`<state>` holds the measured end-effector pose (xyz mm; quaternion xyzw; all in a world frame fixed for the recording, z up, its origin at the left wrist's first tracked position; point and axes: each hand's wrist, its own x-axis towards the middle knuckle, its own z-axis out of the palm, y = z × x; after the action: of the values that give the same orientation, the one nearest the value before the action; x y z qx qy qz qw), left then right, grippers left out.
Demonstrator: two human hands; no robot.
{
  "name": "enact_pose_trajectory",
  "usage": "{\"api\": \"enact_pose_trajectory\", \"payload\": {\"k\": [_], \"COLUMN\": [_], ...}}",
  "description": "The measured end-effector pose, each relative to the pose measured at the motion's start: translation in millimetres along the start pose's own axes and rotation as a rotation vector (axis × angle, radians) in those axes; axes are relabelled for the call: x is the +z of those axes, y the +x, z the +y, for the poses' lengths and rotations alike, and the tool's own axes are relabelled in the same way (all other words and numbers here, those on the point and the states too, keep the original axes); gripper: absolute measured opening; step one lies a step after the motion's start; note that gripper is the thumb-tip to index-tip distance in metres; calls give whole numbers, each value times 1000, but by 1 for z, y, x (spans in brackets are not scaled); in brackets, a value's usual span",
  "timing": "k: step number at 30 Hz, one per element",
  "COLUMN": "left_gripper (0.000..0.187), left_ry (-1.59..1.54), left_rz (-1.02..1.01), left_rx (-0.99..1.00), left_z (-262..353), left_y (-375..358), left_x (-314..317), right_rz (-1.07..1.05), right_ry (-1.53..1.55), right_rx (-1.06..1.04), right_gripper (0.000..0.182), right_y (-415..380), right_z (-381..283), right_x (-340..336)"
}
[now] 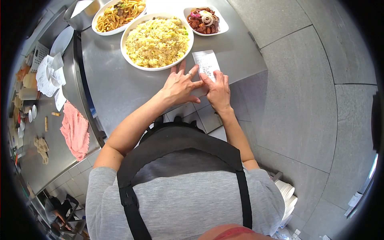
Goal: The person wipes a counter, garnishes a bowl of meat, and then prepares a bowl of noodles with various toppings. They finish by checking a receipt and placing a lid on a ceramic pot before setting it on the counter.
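Between the thumb and fingers of my right hand (217, 90) is the lower end of a printed paper receipt (207, 62), close over the steel table (116, 80). My left hand (182, 86) has its fingers spread, the upper fingertips right at the rim of a big white bowl of fried rice (158, 42). One left finger reaches across to the right hand. Beyond the receipt sits a squarish white dish of dark red fried pieces topped with onion rings (204, 21). A white dish of noodles (120, 17) stands to the left of the rice.
On the left, a second steel counter (48, 136) carries a pink cloth (75, 130), crumpled paper slips (50, 76) and a white basket (39, 56). A metal container (82, 14) stands at the back left. Stacked white containers (286, 196) are low on the right, above grey floor tiles (296, 100).
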<state>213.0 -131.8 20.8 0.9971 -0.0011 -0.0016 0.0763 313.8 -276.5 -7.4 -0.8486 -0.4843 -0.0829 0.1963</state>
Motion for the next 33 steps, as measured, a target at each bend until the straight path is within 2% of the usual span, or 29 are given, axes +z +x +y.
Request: {"api": "enact_pose_trajectory", "payload": {"k": [33], "left_gripper": [62], "left_ry": [48], "left_rz": [-22], "left_rx": [33], "left_z": [0], "left_y": [3], "left_x": [-2], "right_rz": [-6], "right_ry": [-4], "right_rx": [-17], "right_gripper": [45], "right_y": [-2], "right_z": [1], "right_x": [2]}}
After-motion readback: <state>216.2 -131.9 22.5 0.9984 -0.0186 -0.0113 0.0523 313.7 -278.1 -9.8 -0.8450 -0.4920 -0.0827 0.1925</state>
